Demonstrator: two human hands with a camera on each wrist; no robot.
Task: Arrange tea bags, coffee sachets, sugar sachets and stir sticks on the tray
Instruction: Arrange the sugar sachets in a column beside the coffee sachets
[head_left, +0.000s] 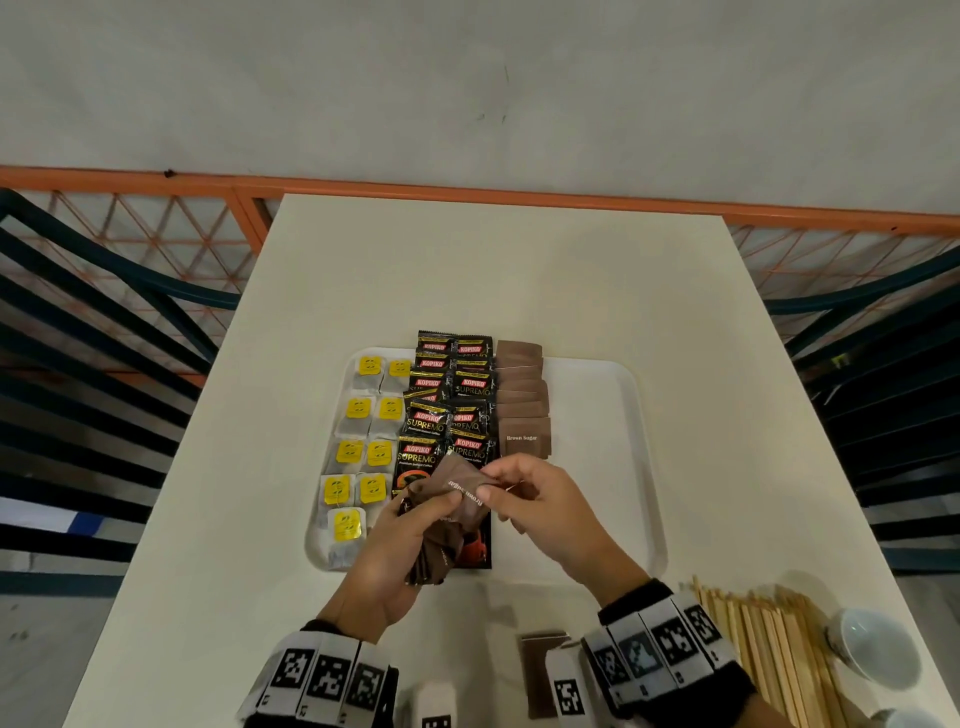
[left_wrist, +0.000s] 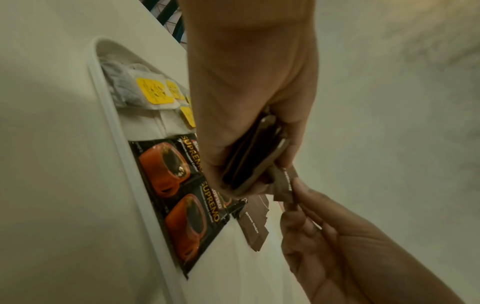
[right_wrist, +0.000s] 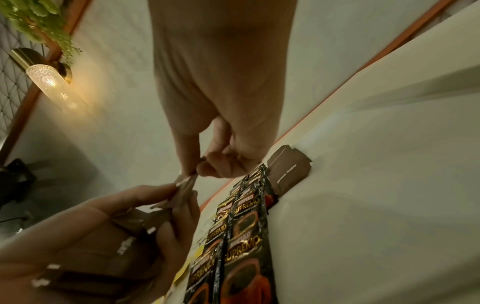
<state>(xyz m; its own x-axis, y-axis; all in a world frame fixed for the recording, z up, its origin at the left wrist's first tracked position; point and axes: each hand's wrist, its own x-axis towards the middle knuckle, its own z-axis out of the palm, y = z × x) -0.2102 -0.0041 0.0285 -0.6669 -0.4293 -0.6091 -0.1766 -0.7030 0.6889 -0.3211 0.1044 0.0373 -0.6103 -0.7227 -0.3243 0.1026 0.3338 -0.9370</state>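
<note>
While the left hand (head_left: 402, 540) grips the stack, the right hand (head_left: 540, 506) pinches one sugar sachet (head_left: 464, 491) above the tray (head_left: 613, 415): light, limp; hold by edge.

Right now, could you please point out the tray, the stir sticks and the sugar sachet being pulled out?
tray (head_left: 597, 410), head view, bare right part.
stir sticks (head_left: 769, 639), head view, middle of the bundle.
sugar sachet (head_left: 465, 486), head view, its printed face.
</note>
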